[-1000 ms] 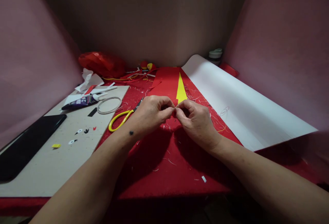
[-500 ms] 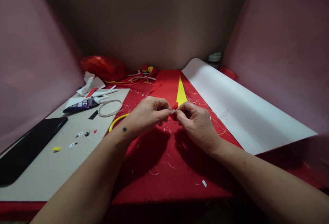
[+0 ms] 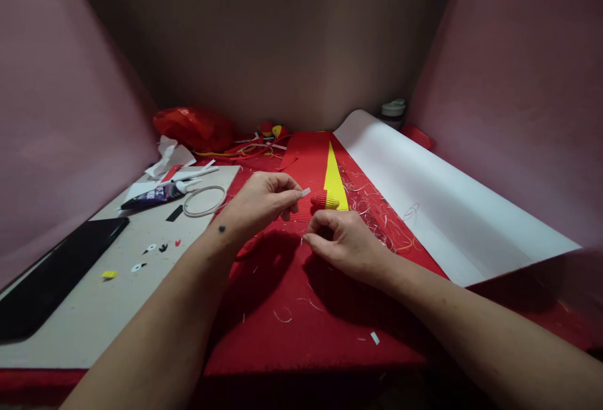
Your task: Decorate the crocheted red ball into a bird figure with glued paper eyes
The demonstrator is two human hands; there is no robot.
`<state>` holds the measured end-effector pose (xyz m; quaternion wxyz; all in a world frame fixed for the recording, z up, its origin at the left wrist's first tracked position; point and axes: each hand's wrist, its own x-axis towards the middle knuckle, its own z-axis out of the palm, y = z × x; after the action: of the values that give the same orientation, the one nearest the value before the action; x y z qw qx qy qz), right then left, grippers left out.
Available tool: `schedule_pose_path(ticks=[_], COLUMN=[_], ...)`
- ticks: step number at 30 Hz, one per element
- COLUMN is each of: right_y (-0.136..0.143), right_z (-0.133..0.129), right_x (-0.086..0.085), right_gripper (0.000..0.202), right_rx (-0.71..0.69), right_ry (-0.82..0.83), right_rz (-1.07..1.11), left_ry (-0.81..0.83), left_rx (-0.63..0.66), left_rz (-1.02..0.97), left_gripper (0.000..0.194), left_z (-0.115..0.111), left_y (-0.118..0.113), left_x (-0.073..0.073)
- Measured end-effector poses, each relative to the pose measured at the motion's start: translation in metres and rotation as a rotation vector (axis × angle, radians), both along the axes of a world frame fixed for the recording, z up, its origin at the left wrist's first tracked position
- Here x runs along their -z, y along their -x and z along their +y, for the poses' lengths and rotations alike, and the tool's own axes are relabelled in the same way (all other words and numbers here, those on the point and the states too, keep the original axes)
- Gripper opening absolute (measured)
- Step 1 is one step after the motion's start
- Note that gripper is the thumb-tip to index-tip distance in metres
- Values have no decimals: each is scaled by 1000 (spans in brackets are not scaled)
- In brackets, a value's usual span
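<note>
Between the thumb and forefinger of my left hand (image 3: 266, 199) is a small white strip (image 3: 306, 193), its end sticking out to the right. My right hand (image 3: 343, 237) is pinched together lower and to the right, over the red cloth (image 3: 282, 347); anything between its fingertips is too small to make out. Just beyond it lies a small ridged red and yellow piece (image 3: 326, 200), on red corrugated sheet (image 3: 306, 159) and a yellow pointed sheet (image 3: 333, 174).
On the left, a grey board (image 3: 94, 316) bears a black phone-like slab (image 3: 61, 278), a glue tube (image 3: 153, 196), a ring (image 3: 205, 201) and small cut pieces. A large white sheet (image 3: 438, 203) curls at right. Behind are a red bag (image 3: 193, 129) and a lidded container (image 3: 392, 108).
My hands have moved apart. The left has shifted slightly left with the white strip; the right has come down and nearer, uncovering the ridged red and yellow piece.
</note>
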<state>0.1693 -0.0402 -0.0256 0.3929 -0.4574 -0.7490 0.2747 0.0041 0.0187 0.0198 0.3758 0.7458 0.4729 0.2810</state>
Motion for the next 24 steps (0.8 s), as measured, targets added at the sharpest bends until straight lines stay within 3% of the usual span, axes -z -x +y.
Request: schedule_pose_path(ticks=[5,8,10,13,15,19,24], right_y=[1,-1,-4,-13,-19,-26,-29], right_z=[-3,-3,1,15,26,42,46], right_x=[-2,-5,-4,1,6,18,29], right_gripper=[25,17,14,11,18,45,54], right_rx=[-56,-16,55,268,378,318,270], right_ry=[-12,-2,-46,-174,-228,-156,-163], right_rz=[-14,-22,28,128,50,-159,-187], left_ry=[-9,0,19,37,40,60,92], left_rx=[-41,-64,-88,-123,-122,-107,-123], left_rz=[-32,-28,-27,-60,-93,-118,-134], left_gripper=[16,16,17,19,20,18,18], left_z=[2,0,-2,-4,-5,-5,-5], left_y=[-1,-3,-4,-7,-8,-8,-8], left_x=[2,0,-1,-3,-3,-4,-4])
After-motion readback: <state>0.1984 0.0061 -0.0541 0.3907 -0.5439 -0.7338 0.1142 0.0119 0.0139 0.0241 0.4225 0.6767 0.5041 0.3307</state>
